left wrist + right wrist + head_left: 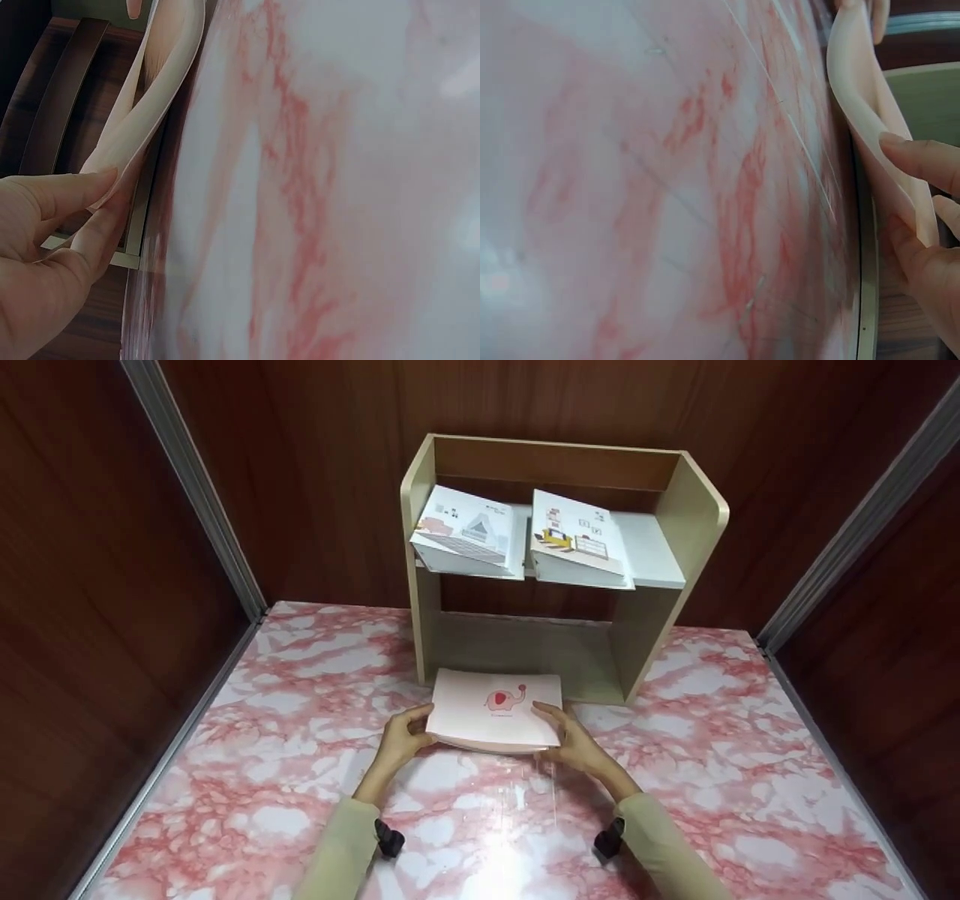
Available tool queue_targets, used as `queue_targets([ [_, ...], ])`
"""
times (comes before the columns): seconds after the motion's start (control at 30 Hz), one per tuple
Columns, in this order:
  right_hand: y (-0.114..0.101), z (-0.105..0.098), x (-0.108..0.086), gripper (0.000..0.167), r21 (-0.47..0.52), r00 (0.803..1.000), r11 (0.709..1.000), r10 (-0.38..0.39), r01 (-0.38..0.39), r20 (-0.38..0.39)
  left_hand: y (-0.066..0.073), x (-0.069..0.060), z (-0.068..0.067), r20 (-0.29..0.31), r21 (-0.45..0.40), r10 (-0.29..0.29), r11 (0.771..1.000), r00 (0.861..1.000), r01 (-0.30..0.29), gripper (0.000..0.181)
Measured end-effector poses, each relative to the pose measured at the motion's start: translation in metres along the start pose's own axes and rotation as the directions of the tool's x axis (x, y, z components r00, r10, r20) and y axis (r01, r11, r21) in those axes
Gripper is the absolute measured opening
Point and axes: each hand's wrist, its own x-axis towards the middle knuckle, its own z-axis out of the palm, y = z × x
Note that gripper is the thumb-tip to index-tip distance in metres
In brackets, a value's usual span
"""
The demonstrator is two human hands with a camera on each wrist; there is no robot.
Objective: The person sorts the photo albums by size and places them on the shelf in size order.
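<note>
A pale pink notebook [465, 709] with a red elephant on its cover is held between both hands, in front of the lower shelf. My left hand [403, 739] grips its left edge, and my right hand [577, 742] grips the right edge. Through the left wrist view, the left thumb and fingers [94, 191] pinch a corner of the notebook [169, 82], whose pages bow apart. The right wrist view has the right hand [934, 247] pinching the other end of the curved notebook [851, 75]. Part of the right thumb and fingers lies over the cover.
Behind the notebook stands a two-tier wooden shelf [422, 622]. Two illustrated books, the left one [465, 529] and the right one [577, 540], lean on its upper board, jutting past the front edge. Brown panels surround the red-and-white marbled table [300, 780].
</note>
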Motion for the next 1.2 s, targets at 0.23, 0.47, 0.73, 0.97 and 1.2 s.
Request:
queue_targets([
  [0.23, -0.019, 0.004, -0.009, 0.073, -0.211, 0.994, 0.976, -0.07, 0.051, -0.087, 0.009, -0.006, 0.003, -0.027, 0.038, 0.036, 0.999, 0.999, -0.035, 0.051],
  [0.47, -0.018, 0.005, -0.011, 0.067, -0.263, 0.988, 0.963, -0.087, 0.051, -0.127, 0.017, -0.008, 0.001, -0.02, 0.064, 0.072, 0.995, 0.997, -0.071, 0.049],
  [0.73, -0.015, 0.005, -0.013, 0.062, -0.247, 0.982, 0.967, -0.103, 0.063, -0.156, 0.0, -0.003, 0.0, -0.057, 0.171, 0.032, 0.985, 0.998, -0.022, 0.049],
  [0.97, -0.016, 0.006, -0.012, 0.053, -0.277, 0.963, 0.959, -0.13, 0.061, -0.237, 0.004, -0.003, 0.001, -0.103, 0.191, 0.034, 0.982, 0.994, -0.014, 0.044],
  [1.2, 0.014, -0.001, -0.006, 0.052, -0.268, 0.944, 0.962, -0.131, 0.047, -0.304, 0.003, -0.001, 0.003, -0.14, 0.187, 0.055, 0.982, 0.989, -0.029, 0.041],
])
